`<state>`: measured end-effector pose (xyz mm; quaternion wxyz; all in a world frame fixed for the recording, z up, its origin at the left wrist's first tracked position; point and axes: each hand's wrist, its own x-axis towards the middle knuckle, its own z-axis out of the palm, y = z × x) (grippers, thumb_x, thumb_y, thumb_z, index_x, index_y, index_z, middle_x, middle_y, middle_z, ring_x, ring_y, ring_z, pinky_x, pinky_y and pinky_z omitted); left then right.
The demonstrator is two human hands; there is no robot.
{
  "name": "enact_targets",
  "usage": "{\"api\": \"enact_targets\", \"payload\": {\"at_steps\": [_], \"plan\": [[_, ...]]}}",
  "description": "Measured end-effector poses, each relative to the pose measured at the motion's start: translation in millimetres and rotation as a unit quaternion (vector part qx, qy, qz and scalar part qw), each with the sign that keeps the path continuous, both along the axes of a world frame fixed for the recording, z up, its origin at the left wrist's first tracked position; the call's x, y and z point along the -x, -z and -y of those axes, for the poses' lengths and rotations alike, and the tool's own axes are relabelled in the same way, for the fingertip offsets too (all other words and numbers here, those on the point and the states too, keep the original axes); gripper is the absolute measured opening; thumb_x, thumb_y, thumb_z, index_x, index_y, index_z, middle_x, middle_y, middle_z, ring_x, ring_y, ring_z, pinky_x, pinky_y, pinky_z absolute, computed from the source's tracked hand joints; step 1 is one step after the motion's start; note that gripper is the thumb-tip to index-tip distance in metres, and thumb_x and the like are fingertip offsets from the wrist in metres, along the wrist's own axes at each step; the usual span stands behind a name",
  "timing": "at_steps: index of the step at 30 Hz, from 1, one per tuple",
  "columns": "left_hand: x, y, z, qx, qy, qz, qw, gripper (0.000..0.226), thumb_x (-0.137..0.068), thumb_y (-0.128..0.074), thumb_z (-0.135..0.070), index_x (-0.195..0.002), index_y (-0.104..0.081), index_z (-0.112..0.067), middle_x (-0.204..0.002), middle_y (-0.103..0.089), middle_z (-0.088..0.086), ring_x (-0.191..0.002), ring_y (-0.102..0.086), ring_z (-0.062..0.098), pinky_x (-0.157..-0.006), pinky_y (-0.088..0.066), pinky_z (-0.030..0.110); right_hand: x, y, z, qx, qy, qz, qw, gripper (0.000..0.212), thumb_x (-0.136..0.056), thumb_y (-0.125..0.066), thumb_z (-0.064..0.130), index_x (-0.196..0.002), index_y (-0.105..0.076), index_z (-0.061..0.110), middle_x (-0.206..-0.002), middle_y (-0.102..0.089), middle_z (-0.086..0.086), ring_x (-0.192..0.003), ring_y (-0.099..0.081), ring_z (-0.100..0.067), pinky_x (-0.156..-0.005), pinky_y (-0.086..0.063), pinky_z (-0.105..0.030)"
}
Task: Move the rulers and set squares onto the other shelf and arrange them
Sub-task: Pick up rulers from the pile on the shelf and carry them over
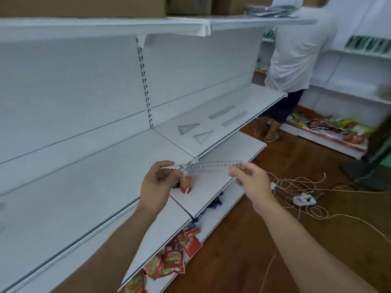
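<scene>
Clear ruler [207, 167] is held level in the air in front of the shelf edges: the left grip [157, 182] pinches its left end between thumb and curled fingers, and the right grip [251, 180] pinches its right end likewise. On the far shelf [254, 98] lie a rear set square [189, 128] and front set square [203, 136], with a rear ruler [221, 112] and front ruler [234, 119] beyond them, all flat and apart. An orange packet [185, 183] stands on the lower shelf [211, 187] beneath the held ruler.
</scene>
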<state>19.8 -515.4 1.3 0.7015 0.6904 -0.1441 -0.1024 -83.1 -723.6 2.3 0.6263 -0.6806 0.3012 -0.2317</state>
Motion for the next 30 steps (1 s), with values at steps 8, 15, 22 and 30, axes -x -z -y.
{"api": "enact_targets", "payload": {"at_steps": [8, 15, 22, 30], "plan": [[1, 6, 103, -0.102, 0.133, 0.110, 0.980, 0.034, -0.084, -0.071, -0.015, -0.107, -0.061, -0.037, -0.083, -0.069, 0.000, -0.076, -0.065, 0.017, -0.078, -0.055, 0.034, 35, 0, 97, -0.044, 0.060, 0.019, 0.997, 0.013, -0.089, -0.064, 0.011, -0.101, -0.068, 0.011, -0.087, -0.068, -0.001, -0.067, -0.058, -0.002, -0.058, -0.047, -0.012], [-23, 10, 175, -0.105, 0.155, 0.090, 0.978, 0.026, -0.085, -0.069, -0.010, -0.104, -0.063, -0.028, -0.091, -0.068, -0.003, -0.051, -0.058, 0.006, -0.048, -0.046, 0.014, 19, 13, 159, -0.048, 0.093, 0.014, 0.994, 0.024, -0.089, -0.065, 0.012, -0.110, -0.064, 0.021, -0.090, -0.071, 0.000, -0.074, -0.060, -0.009, -0.061, -0.048, -0.019], [-94, 14, 267, -0.103, 0.146, 0.088, 0.980, 0.027, -0.082, -0.073, -0.012, -0.104, -0.066, -0.027, -0.086, -0.070, -0.006, -0.074, -0.063, 0.005, -0.072, -0.047, 0.009, -48, 9, 248, -0.029, 0.096, 0.019, 0.995, 0.028, -0.089, -0.065, 0.015, -0.112, -0.059, 0.027, -0.066, -0.067, 0.009, -0.067, -0.062, -0.001, -0.065, -0.049, -0.021], [-197, 5, 357, -0.095, 0.128, 0.093, 0.983, 0.026, -0.080, -0.075, -0.011, -0.099, -0.066, -0.027, -0.071, -0.066, -0.007, -0.067, -0.059, 0.006, -0.074, -0.047, 0.015, -155, -3, 346, -0.030, 0.075, 0.030, 0.996, 0.029, -0.088, -0.067, 0.016, -0.116, -0.060, 0.018, -0.079, -0.067, -0.002, -0.065, -0.059, -0.005, -0.060, -0.047, -0.018]]}}
